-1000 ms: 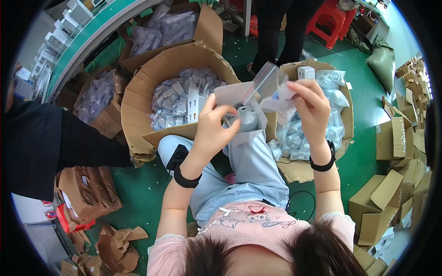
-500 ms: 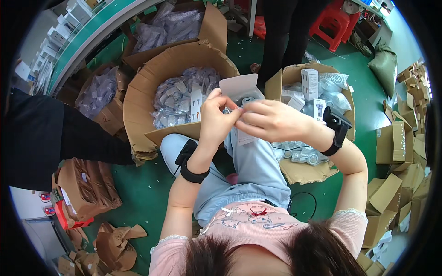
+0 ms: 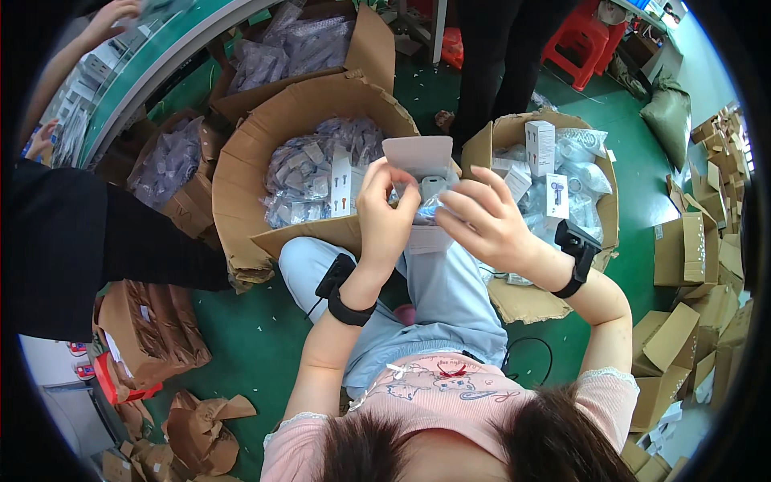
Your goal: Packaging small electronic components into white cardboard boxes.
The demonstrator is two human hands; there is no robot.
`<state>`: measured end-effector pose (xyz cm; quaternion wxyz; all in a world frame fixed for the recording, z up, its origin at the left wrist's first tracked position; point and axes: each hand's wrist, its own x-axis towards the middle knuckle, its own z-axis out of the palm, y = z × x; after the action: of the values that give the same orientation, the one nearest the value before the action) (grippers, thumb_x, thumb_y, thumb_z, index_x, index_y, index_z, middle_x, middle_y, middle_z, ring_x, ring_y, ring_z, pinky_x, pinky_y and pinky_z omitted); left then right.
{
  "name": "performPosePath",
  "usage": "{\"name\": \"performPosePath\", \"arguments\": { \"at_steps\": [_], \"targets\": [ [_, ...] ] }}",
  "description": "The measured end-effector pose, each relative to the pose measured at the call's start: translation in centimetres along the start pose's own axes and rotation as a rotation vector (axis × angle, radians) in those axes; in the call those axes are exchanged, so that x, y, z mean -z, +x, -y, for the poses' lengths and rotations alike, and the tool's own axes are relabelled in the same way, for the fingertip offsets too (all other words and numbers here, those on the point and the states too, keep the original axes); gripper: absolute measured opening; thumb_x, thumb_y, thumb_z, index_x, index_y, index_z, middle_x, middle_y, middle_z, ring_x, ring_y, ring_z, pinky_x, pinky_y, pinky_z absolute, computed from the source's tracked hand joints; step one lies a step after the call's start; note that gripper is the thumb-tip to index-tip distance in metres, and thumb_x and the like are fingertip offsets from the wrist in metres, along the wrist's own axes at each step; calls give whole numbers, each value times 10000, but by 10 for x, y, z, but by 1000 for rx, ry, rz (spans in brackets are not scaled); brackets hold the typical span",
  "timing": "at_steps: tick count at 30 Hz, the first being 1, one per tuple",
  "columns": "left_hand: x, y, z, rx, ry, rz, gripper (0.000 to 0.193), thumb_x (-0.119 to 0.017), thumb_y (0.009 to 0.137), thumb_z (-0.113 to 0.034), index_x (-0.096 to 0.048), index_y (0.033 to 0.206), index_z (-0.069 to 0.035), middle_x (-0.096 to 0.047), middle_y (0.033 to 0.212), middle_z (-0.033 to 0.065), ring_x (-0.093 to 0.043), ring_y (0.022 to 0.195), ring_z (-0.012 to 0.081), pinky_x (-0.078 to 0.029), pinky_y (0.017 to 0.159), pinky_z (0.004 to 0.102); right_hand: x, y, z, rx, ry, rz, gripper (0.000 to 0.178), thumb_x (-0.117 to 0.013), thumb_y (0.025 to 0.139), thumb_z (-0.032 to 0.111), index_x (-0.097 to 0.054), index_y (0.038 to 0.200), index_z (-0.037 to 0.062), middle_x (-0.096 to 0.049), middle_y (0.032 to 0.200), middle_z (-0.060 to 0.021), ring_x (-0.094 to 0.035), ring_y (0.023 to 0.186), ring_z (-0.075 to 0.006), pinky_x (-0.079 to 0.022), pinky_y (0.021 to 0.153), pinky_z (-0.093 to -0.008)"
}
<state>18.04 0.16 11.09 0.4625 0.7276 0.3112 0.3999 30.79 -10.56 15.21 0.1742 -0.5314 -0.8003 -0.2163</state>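
Note:
A small white carton (image 3: 418, 151) stands upright over my lap with its lid flap raised. At its mouth is a clear plastic bag (image 3: 426, 210) with a bluish tint, and behind it shows a small pale grey device (image 3: 434, 183). My left hand (image 3: 387, 205) is closed, thumb and fingertips pinched at the bag's left side. Beside the bag's right edge is my right hand (image 3: 491, 221), its fingers bent but apart, with nothing seen in its grasp. The carton's lower part is partly hidden by my hands.
A large carton (image 3: 241, 189) of bagged parts is ahead on the left, another (image 3: 514, 301) of bagged items and small white boxes on the right. Co-workers' legs (image 3: 490, 72) stand beyond and at left. Flattened cartons (image 3: 683, 321) pile along the right.
My right hand has drawn away to the right from my left, its fingers spreading. More of the grey device and the bag shows. A co-worker's arms have appeared over the bench at upper left.

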Motion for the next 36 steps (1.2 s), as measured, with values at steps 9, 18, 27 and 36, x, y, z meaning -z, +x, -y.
{"name": "performPosePath", "arguments": {
  "at_steps": [9,18,27,36],
  "targets": [
    [-25,-22,23,-227,-559,33,634,-642,772,-275,-291,1232,-15,-325,1302,182,-365,1190,285,-311,979,361,3,-8,-11,-55,376,188,219,-659,700,255,-635,823,76,-573,934,-41,-522,878,-204,-327,942,-465],
    [-22,-15,46,-421,-244,185,729,-630,726,-446,-372,1248,-7,-233,1367,219,-292,1247,341,-290,991,392,-30,-44,16,-592,636,-446,464,-641,731,362,-570,1061,44,-520,1061,-131,-453,1112,-289,-343,938,-446],
    [-20,-13,46,-433,-167,184,582,-550,771,-489,-577,1064,14,-227,1363,226,-307,1232,361,-280,990,401,-70,-44,20,-582,716,-443,479,-675,711,321,-570,1110,78,-371,1225,-173,-368,1162,-366,-317,960,-420],
    [-15,-3,34,-515,-90,269,460,-521,838,-382,-570,1084,3,-242,1333,191,-330,1203,338,-290,984,411,-79,-53,9,-621,1037,-344,544,-698,691,271,-484,1171,129,-351,1219,-172,-354,1157,-353,-339,938,-387]
  ]
}}
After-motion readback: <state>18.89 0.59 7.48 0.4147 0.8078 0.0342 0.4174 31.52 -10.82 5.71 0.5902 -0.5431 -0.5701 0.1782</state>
